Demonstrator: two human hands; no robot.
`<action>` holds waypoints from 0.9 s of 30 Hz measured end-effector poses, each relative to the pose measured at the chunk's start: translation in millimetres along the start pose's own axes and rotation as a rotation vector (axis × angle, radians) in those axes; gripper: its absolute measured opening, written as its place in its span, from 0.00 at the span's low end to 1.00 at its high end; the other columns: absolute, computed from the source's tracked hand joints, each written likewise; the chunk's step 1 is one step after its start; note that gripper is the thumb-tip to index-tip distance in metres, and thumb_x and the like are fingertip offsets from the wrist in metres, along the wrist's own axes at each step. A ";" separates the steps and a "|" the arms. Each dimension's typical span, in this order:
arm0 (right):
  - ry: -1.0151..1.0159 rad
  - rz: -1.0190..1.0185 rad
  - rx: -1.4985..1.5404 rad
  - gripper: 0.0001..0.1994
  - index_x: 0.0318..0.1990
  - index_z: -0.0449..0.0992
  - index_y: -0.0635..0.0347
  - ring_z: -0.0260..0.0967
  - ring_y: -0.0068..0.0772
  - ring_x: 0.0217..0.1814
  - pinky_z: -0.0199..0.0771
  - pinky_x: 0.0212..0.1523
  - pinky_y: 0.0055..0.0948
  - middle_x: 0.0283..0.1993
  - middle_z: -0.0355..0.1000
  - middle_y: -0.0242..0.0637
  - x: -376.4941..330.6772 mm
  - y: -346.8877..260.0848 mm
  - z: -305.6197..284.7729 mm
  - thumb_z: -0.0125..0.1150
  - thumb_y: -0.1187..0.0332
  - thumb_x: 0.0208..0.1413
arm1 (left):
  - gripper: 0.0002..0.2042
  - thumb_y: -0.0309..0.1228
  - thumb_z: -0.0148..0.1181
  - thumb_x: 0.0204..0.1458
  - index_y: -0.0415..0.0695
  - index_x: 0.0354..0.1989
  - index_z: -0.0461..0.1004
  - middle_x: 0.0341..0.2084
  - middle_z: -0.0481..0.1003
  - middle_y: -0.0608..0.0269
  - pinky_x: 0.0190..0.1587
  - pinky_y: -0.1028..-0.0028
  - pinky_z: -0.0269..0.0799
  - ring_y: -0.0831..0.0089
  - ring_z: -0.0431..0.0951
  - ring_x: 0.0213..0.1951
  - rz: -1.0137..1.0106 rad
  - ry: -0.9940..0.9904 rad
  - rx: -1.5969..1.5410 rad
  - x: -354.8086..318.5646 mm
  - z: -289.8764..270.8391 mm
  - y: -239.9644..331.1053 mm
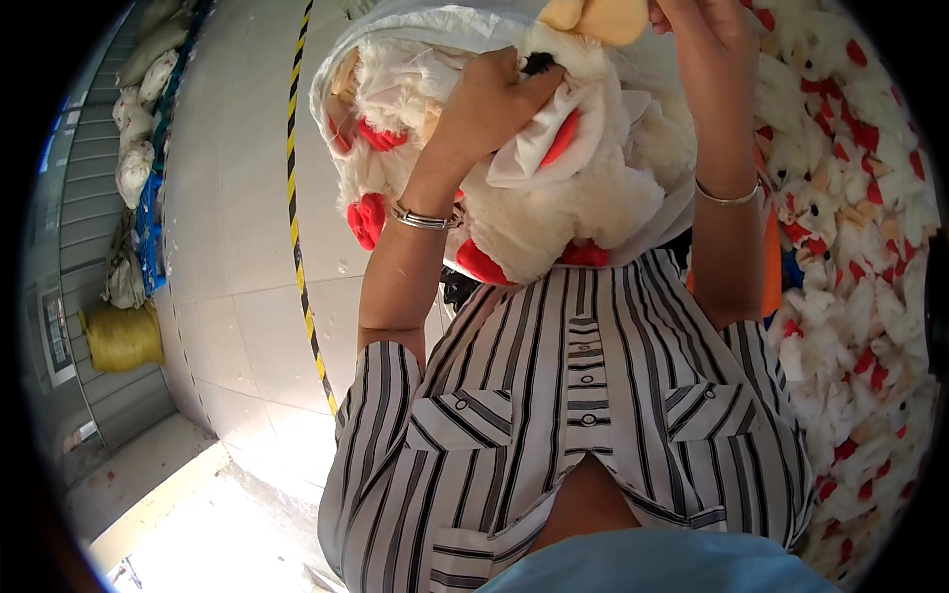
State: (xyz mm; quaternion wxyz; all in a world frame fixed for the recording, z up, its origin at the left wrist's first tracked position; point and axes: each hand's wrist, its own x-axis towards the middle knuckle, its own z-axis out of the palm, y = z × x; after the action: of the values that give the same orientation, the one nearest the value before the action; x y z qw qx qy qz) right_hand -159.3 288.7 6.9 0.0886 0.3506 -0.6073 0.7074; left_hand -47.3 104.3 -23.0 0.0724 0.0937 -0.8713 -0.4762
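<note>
A limp white plush toy (593, 193) with red parts and tan ears lies in front of my body. My left hand (494, 104) is closed on its fabric, right beside a black tuft (539, 64) and a white flap with a red piece (560, 138). At the top edge, my right hand (710, 40) is raised with its fingers bent in, close to a tan ear (615, 20). Part of that hand is cut off, and what its fingertips hold is too small to tell. Under and behind the toy, a white sack (395, 28) holds more furry pieces.
A large heap of white plush pieces with red parts (855, 296) covers the right side. Yellow-and-black floor tape (297, 198) runs along the tiles on my left. Further left are a yellow sack (124, 336), a blue crate (150, 232) and several pale bags (133, 173).
</note>
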 end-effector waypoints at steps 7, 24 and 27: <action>-0.257 0.204 -0.276 0.09 0.41 0.76 0.63 0.64 0.13 0.26 0.65 0.27 0.16 0.28 0.74 0.26 -88.8 2.4 26.4 0.64 0.69 0.57 | 0.18 0.39 0.59 0.52 0.32 0.37 0.77 0.28 0.78 0.60 0.32 0.74 0.71 0.76 0.76 0.28 -0.181 0.133 -0.342 22.5 18.8 -20.5; -0.326 0.328 0.364 0.11 0.42 0.73 0.66 0.65 0.21 0.17 0.61 0.19 0.20 0.25 0.73 0.36 -75.7 -51.9 -23.4 0.53 0.65 0.62 | 0.06 0.28 0.57 0.60 0.40 0.39 0.79 0.31 0.78 0.71 0.35 0.81 0.67 0.83 0.73 0.34 0.165 0.252 -0.347 5.0 -20.8 2.8; -0.387 0.136 0.230 0.14 0.47 0.72 0.64 0.69 0.24 0.26 0.68 0.27 0.20 0.33 0.74 0.38 -39.7 -74.7 -53.6 0.53 0.62 0.64 | 0.12 0.31 0.58 0.60 0.44 0.23 0.76 0.20 0.70 0.81 0.26 0.85 0.57 0.91 0.63 0.25 0.608 0.527 -0.305 46.1 -28.7 51.1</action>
State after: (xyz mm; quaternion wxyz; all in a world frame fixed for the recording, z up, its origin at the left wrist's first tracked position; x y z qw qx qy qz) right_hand -109.6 368.5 41.6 -0.1181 0.4457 -0.5506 0.6959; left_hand -90.8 97.2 37.2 0.4428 -0.0607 -0.7306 -0.5162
